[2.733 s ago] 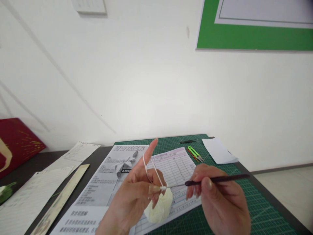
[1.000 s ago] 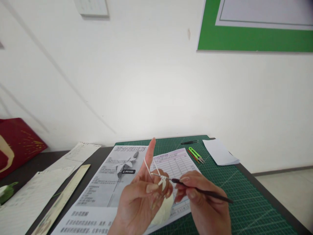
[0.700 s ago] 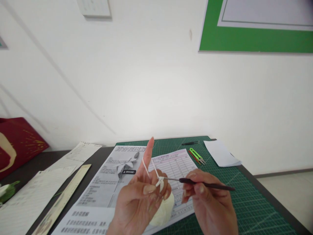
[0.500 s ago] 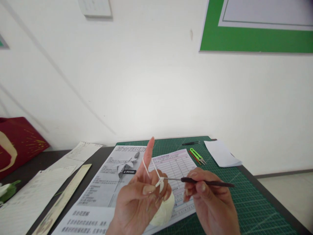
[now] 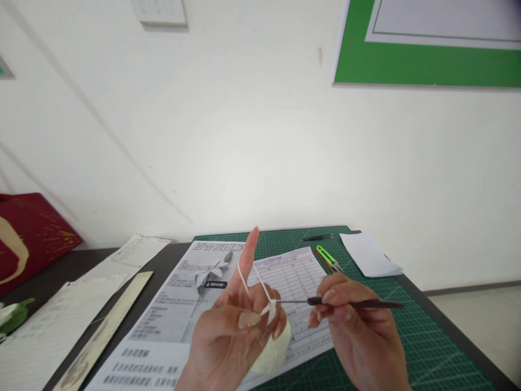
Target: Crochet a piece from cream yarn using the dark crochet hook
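A small white crocheted piece (image 5: 271, 311) is pinched between the thumb and fingers of my left hand (image 5: 234, 326). The index finger points up with white yarn looped round it, and the yarn runs down to the piece. My right hand (image 5: 358, 326) grips the dark handle of a crochet hook (image 5: 376, 304). The hook's thin metal shaft points left, its tip at the top of the white piece. Behind my left hand sits a pale yarn ball (image 5: 273, 350), partly hidden.
Printed sheets (image 5: 163, 304) lie under the hands on a green cutting mat (image 5: 431, 336). Green snips (image 5: 326, 256), a black tool (image 5: 317, 238) and white paper (image 5: 370, 255) lie behind. At left are a ruler (image 5: 106, 331), handwritten pages (image 5: 52, 326) and a red bag (image 5: 36, 233).
My right hand and the hook have shifted a little to the right. The white piece has moved slightly right with the hook's tip, while my left hand has barely moved.
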Demonstrator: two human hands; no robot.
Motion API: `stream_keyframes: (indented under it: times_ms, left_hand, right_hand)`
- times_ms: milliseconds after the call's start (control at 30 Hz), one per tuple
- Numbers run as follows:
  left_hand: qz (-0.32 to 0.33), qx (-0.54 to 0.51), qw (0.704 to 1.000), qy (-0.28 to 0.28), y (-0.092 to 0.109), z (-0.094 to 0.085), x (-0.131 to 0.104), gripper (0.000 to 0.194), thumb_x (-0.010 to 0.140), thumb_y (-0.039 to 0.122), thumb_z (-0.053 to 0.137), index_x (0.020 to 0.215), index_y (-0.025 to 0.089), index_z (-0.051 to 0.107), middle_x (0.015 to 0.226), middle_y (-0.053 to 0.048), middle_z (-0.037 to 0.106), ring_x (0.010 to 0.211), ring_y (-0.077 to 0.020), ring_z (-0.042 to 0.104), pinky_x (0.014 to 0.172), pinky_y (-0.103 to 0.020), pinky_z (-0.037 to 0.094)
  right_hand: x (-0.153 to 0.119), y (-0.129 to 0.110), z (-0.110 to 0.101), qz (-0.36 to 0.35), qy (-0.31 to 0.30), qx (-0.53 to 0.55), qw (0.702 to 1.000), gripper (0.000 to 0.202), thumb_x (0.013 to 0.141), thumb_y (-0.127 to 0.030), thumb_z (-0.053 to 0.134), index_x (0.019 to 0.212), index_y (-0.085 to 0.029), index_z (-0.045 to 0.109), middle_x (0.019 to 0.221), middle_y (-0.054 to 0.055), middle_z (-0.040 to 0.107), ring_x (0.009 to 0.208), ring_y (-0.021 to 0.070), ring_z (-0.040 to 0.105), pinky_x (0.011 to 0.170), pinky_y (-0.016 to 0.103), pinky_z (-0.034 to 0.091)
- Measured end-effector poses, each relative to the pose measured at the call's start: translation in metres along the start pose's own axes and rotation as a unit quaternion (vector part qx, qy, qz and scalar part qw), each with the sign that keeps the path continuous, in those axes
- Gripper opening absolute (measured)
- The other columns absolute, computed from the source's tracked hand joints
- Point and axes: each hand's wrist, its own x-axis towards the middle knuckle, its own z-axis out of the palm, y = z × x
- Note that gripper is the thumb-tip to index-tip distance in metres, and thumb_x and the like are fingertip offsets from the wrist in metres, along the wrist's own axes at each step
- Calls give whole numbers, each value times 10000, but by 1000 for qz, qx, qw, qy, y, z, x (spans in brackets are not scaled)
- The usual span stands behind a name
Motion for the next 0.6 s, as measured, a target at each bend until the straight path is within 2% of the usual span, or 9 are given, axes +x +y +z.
stream_keyframes:
  times_ms: [133, 267, 367, 433, 500, 567, 600]
  left_hand:
    - [15, 104, 994, 17, 2, -1, -3, 775, 719, 74, 638, 1396, 387, 429, 638, 22, 538, 600, -118, 444, 614, -252, 370]
    - [46, 206, 978, -2, -4, -2, -4, 718, 783, 206, 692, 1401, 423, 397, 703, 42, 446, 595, -102, 381, 573, -242, 352]
    - [79, 278, 957, -6, -7, -3, -5, 699, 808, 241, 684, 1389, 476, 375, 755, 48, 396, 593, -96, 347, 524, -217, 345]
    - [107, 343, 933, 1, -6, -6, -5, 699, 822, 266, 671, 1390, 507, 343, 854, 37, 434, 627, -97, 395, 551, -222, 383]
    - [138, 434, 890, 10, -3, -8, -6, 672, 833, 271, 661, 1388, 495, 356, 984, 16, 479, 758, -123, 483, 708, -265, 435]
    - [156, 516, 842, 19, 0, -9, -7, 578, 857, 243, 630, 1357, 454, 431, 1053, -1, 520, 916, -164, 518, 873, -312, 399]
    - [162, 538, 827, 27, 1, -9, -8, 523, 872, 224, 609, 1329, 438, 474, 1038, -3, 546, 951, -171, 524, 908, -317, 376]
  right_hand:
    - [-2, 4, 0, 35, 17, 31, 999, 112, 862, -224, 648, 917, -243, 743, 756, 16, 653, 640, 126, 640, 572, 240, 562]
    - [-5, 8, 1, 60, 30, 48, 997, 107, 849, -220, 665, 908, -245, 750, 787, 16, 667, 646, 124, 645, 572, 235, 576]
    - [-6, 8, 1, 64, 27, 49, 996, 94, 838, -232, 680, 894, -235, 756, 766, 17, 667, 631, 125, 648, 557, 235, 577]
    - [-6, 8, 1, 67, 34, 51, 996, 88, 834, -236, 688, 889, -231, 757, 781, 17, 673, 632, 120, 652, 560, 228, 580]
    - [-5, 7, 2, 70, 43, 52, 995, 88, 835, -235, 690, 893, -231, 757, 784, 13, 681, 636, 114, 653, 572, 220, 584]
    - [-4, 7, 3, 69, 48, 51, 995, 91, 835, -232, 691, 899, -230, 756, 773, 10, 689, 640, 110, 654, 581, 213, 587]
    - [-3, 7, 3, 66, 53, 50, 995, 89, 832, -232, 695, 895, -229, 758, 762, 8, 692, 632, 107, 653, 577, 206, 586]
